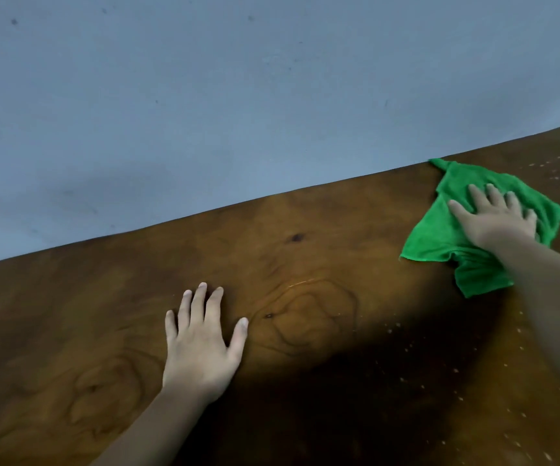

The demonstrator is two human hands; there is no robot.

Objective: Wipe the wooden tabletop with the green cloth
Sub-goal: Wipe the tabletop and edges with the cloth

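Our right hand [494,218] presses flat, fingers spread, on the crumpled, fuzzy green microfibre cloth [440,230]. Our left hand [201,344] lies open and empty on the glossy, swirl-grained brown wooden table [305,264] beside it.

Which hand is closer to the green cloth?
The right hand. It lies flat on top of the green cloth, pressing it down. The left hand rests on the bare wooden tabletop, apart from it.

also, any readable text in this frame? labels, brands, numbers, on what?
None. No print shows on the green cloth, the wooden tabletop or the blue wall.
The pale specks on the tabletop's right side are spots, not characters.
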